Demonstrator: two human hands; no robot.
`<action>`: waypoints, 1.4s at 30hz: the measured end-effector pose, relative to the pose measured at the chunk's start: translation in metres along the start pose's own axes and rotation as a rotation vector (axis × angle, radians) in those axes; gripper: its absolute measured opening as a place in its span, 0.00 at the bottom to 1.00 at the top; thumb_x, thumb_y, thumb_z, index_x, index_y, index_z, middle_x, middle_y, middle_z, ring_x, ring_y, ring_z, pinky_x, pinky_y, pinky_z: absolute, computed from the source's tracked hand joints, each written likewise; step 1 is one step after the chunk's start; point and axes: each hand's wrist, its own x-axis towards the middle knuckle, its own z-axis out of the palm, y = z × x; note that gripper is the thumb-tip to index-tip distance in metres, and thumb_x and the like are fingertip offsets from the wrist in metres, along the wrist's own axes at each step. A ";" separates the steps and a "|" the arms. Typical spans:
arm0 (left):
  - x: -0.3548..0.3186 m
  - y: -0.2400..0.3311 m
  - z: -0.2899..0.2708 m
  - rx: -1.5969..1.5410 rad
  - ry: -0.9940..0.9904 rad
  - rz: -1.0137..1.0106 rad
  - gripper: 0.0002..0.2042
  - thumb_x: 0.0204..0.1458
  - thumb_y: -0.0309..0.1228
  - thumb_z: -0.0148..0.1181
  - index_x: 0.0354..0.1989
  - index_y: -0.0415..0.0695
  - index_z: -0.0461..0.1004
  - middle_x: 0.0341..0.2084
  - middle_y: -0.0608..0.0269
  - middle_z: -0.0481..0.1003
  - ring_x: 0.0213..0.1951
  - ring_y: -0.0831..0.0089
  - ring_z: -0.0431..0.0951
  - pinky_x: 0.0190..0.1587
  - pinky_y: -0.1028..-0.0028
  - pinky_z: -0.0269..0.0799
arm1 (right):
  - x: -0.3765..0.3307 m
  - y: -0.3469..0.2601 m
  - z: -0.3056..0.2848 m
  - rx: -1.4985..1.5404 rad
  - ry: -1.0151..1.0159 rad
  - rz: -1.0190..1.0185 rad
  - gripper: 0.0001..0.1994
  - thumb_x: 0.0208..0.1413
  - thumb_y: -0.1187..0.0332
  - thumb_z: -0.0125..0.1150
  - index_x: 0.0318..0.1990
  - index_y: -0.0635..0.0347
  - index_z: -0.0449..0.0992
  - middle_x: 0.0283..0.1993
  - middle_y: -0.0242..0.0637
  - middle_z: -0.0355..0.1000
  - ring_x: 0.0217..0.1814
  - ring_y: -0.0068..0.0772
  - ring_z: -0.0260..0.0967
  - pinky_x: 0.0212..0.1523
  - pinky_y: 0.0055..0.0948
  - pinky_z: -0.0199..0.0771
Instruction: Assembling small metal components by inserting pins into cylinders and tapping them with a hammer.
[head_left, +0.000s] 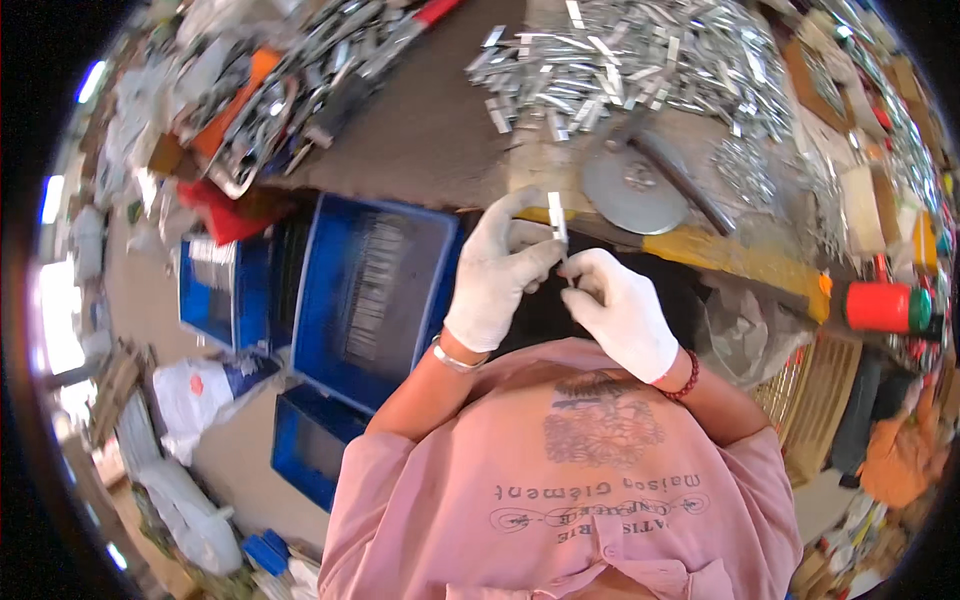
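My left hand (488, 285), in a white glove, pinches a small flat metal strip (556, 212) that stands upright above the fingertips. Close beside it, my gloved right hand (628, 318) has thumb and fingers pressed together at the thin lower end of the same piece. Whether a separate small part sits between those right fingers is too small to tell. Both hands are in front of my chest, just off the workbench's near edge. A round grey metal disc (625, 195) lies on the bench beyond them, with a hammer (685, 185) resting across it.
A large heap of shiny metal strips (640, 70) covers the bench's far side. Small metal parts (745, 170) lie right of the disc. A blue crate (415, 260) holding strips stands at left, near a smaller blue crate (300, 440). A red can (878, 307) is at right.
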 end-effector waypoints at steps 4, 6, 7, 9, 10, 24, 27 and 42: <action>-0.004 -0.002 -0.020 -0.117 0.054 0.034 0.29 0.59 0.28 0.67 0.70 0.33 0.68 0.39 0.64 0.79 0.31 0.82 0.71 0.32 0.80 0.66 | 0.005 -0.001 -0.002 0.062 -0.059 -0.017 0.21 0.62 0.75 0.66 0.63 0.57 0.77 0.31 0.37 0.78 0.31 0.25 0.75 0.37 0.28 0.78; -0.008 -0.010 -0.050 -0.037 0.154 0.047 0.30 0.59 0.29 0.67 0.70 0.34 0.69 0.40 0.65 0.79 0.32 0.82 0.71 0.34 0.81 0.67 | 0.004 0.003 -0.015 0.137 -0.026 -0.042 0.27 0.65 0.77 0.61 0.72 0.60 0.71 0.39 0.32 0.79 0.35 0.20 0.75 0.40 0.22 0.78; -0.011 -0.020 -0.070 -0.063 0.256 0.053 0.29 0.56 0.28 0.70 0.67 0.35 0.72 0.42 0.61 0.83 0.33 0.79 0.76 0.36 0.78 0.74 | 0.004 0.008 -0.024 0.173 0.030 -0.112 0.27 0.66 0.78 0.58 0.73 0.61 0.69 0.41 0.33 0.79 0.36 0.21 0.74 0.41 0.22 0.78; -0.023 -0.054 -0.120 -0.125 0.442 0.064 0.26 0.57 0.27 0.70 0.65 0.35 0.75 0.45 0.59 0.84 0.36 0.78 0.79 0.38 0.78 0.76 | 0.006 0.010 -0.041 0.161 0.152 -0.130 0.27 0.68 0.78 0.54 0.74 0.62 0.68 0.41 0.34 0.79 0.34 0.19 0.72 0.40 0.21 0.76; -0.027 -0.078 -0.150 -0.122 0.590 -0.010 0.25 0.57 0.26 0.70 0.64 0.35 0.77 0.46 0.59 0.84 0.40 0.77 0.81 0.41 0.76 0.78 | 0.010 0.010 -0.049 0.126 0.201 -0.112 0.25 0.69 0.77 0.52 0.73 0.63 0.69 0.40 0.34 0.78 0.33 0.19 0.72 0.39 0.20 0.76; -0.093 -0.334 -0.446 0.934 1.237 -0.526 0.18 0.48 0.31 0.71 0.48 0.39 0.86 0.47 0.42 0.86 0.52 0.46 0.86 0.57 0.57 0.79 | 0.023 0.036 -0.060 0.306 0.296 -0.070 0.21 0.72 0.74 0.51 0.69 0.70 0.73 0.36 0.33 0.73 0.25 0.14 0.60 0.30 0.20 0.68; -0.085 -0.346 -0.457 0.999 1.229 -0.624 0.15 0.51 0.29 0.66 0.47 0.39 0.85 0.47 0.39 0.85 0.53 0.40 0.84 0.57 0.55 0.79 | 0.023 0.038 -0.060 0.319 0.275 -0.075 0.20 0.73 0.74 0.51 0.68 0.69 0.74 0.37 0.33 0.73 0.25 0.14 0.60 0.30 0.20 0.68; -0.090 -0.260 -0.396 0.822 1.223 -0.633 0.18 0.57 0.29 0.59 0.53 0.38 0.84 0.53 0.42 0.84 0.58 0.48 0.83 0.62 0.60 0.75 | 0.022 0.039 -0.059 0.318 0.216 -0.073 0.16 0.70 0.79 0.53 0.62 0.64 0.78 0.38 0.35 0.80 0.29 0.16 0.73 0.34 0.19 0.76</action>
